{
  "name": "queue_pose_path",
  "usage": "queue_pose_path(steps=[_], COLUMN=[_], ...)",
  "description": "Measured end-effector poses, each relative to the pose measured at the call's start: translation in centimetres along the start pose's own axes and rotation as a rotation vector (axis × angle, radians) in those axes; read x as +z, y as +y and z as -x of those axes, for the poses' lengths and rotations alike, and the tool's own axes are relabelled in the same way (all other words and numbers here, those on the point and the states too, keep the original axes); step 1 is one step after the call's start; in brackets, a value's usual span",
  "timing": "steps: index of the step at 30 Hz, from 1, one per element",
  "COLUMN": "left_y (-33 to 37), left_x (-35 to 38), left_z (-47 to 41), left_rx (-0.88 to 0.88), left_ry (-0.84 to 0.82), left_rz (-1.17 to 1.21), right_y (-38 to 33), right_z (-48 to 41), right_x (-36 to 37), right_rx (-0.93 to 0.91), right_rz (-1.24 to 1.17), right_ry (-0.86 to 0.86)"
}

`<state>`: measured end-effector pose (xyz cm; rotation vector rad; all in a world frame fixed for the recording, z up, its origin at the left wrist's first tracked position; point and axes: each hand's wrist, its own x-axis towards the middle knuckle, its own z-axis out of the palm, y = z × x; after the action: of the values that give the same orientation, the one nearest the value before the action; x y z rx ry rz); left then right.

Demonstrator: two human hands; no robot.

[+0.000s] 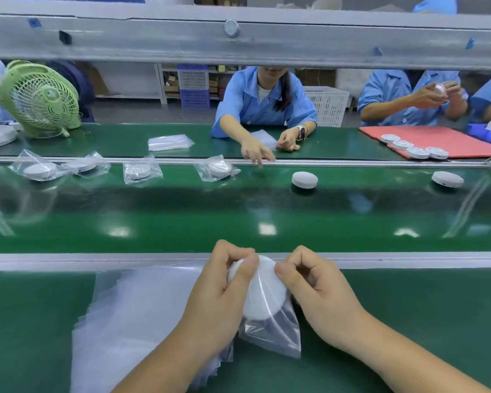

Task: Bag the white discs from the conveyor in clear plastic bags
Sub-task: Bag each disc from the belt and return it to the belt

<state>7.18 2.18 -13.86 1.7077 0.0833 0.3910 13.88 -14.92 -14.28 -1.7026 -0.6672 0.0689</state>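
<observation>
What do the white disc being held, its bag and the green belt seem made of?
White disc: likely matte moulded plastic, smooth and even. Bag: thin clear plastic film, see-through and creased. Green belt: probably glossy PVC or rubber sheet; it mirrors lights.

The near green desk [408,321] has a flat pile of clear plastic bags [131,307] lying on its left part. Past a grey rail [97,258] is the shiny green conveyor belt [238,211]. Along the belt's far side lie four bagged discs [141,171] in a row on the left and two bare white discs [304,180] on the right, well apart. The far desk [119,137] holds a small pile of bags [169,142], a green fan [40,99] and a red mat [451,139] with four white round parts [417,152].
</observation>
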Motion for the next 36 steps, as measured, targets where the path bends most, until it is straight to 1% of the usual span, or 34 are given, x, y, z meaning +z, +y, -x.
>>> queue_pose_path(steps=[2, 4, 5, 6, 7, 9, 10, 12, 13, 15, 18, 20, 23, 26, 28, 31, 32, 34, 36], left_y=[0.4, 0.9, 1.0, 1.1, 1.1, 1.0, 0.8, 0.6, 0.5, 0.4, 0.2, 0.1, -0.1, -0.3, -0.5, -0.7, -0.7, -0.8, -1.4], left_x=[-0.6, -1.0, -1.0, -0.9, -0.7, -0.1, 0.0, 0.1, 0.2, 0.5, 0.5, 0.1, -0.6, -0.9, -0.8, -0.7, -0.6, -0.9, -1.7], left_z=[0.0, 0.1, 0.2, 0.3, 0.4, 0.4, 0.3, 0.0, 0.0, 0.0, 0.0, -0.1, -0.4, -0.5, -0.2, -0.2, -0.4, -0.7, -1.0], left_rx=[-0.023, -0.058, -0.067, -0.066, -0.062, -0.04, -0.012, 0.056, 0.078, 0.079, 0.019, -0.019, -0.013, 0.017, 0.019, 0.035, 0.039, 0.007, -0.002], left_ry=[-0.205, -0.426, -0.492, -0.507, -0.476, -0.348, -0.273, -0.155, -0.121, -0.082, -0.062, -0.091, -0.134, -0.127, -0.14, -0.12, -0.095, -0.064, -0.07], left_rz=[0.085, 0.183, 0.205, 0.198, 0.177, 0.138, 0.116, 0.102, 0.112, 0.126, 0.138, 0.159, 0.126, 0.069, 0.054, -0.003, -0.043, -0.162, -0.344], right_y=[-0.3, -0.8, -1.0, -1.1, -1.1, -1.1, -1.0, -0.8, -0.6, -0.2, -0.5, -0.8, -1.4, -1.9, -1.7, -2.1, -2.3, -2.4, -1.6], right_z=[-0.1, -0.2, -0.1, -0.1, 0.0, 0.0, 0.1, 0.4, 0.5, 0.6, 0.0, -0.7, -1.5, -2.0, -2.0, -1.9, -2.4, -3.9, -6.1], right_x=[-0.2, -0.1, 0.1, 0.3, 0.4, 0.5, 0.5, 0.7, 0.7, 0.9, 0.6, 0.1, -0.6, -1.2, -1.3, -1.2, -1.3, -1.5, -1.6], right_rx=[-0.063, -0.087, -0.096, -0.11, -0.117, -0.108, -0.078, 0.026, 0.05, 0.041, 0.06, 0.067, 0.126, 0.147, 0.178, 0.241, 0.264, 0.267, 0.254], right_rz=[0.076, 0.067, 0.047, 0.024, 0.008, -0.033, -0.082, -0.179, -0.159, -0.084, -0.14, -0.112, -0.113, -0.015, 0.039, 0.019, 0.006, 0.069, 0.137], right_ry=[-0.022, -0.033, -0.036, -0.031, -0.022, -0.016, -0.045, -0.161, -0.215, -0.245, -0.247, -0.273, -0.382, -0.472, -0.57, -0.658, -0.653, -0.562, -0.365])
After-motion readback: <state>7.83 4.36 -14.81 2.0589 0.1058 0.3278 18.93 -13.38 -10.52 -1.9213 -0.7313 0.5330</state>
